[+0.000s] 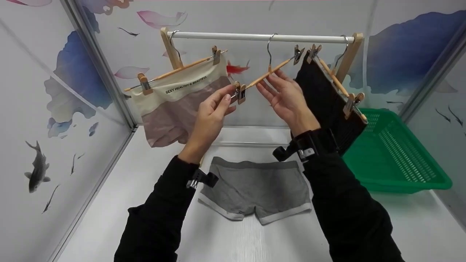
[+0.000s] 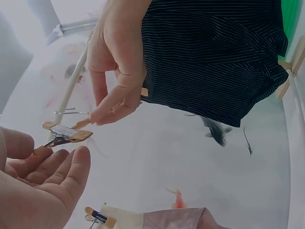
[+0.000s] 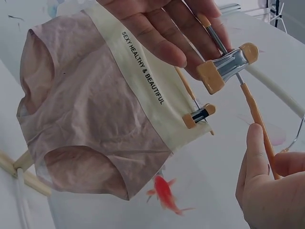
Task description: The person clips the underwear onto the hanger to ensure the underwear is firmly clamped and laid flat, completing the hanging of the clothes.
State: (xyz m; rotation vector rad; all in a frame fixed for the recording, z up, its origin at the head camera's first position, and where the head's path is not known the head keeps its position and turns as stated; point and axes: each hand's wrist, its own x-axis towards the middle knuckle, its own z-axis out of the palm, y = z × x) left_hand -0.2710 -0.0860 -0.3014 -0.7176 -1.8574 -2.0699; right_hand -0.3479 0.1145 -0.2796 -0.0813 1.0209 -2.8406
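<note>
A wooden clip hanger (image 1: 281, 66) hangs by its metal hook from the rack's middle, tilted with its left end lower and no garment on it. My left hand (image 1: 210, 113) holds that left end, right beside a metal clip (image 2: 66, 132) with wooden-coloured tips. With thumb and fingers, my right hand (image 1: 285, 97) pinches the bar just below the hook. The other clip (image 1: 298, 55) sits at the raised right end. Below both hands, grey boxer briefs (image 1: 260, 187) with light leg trim lie flat on the white table, waistband away from me.
From the white rail (image 1: 225, 36) also hang pink-and-cream briefs (image 1: 173, 109) at left and black striped underwear (image 1: 314, 85) at right, both clipped to hangers. A green basket (image 1: 407, 187) stands at the right. Patterned panels (image 1: 32, 91) enclose the table.
</note>
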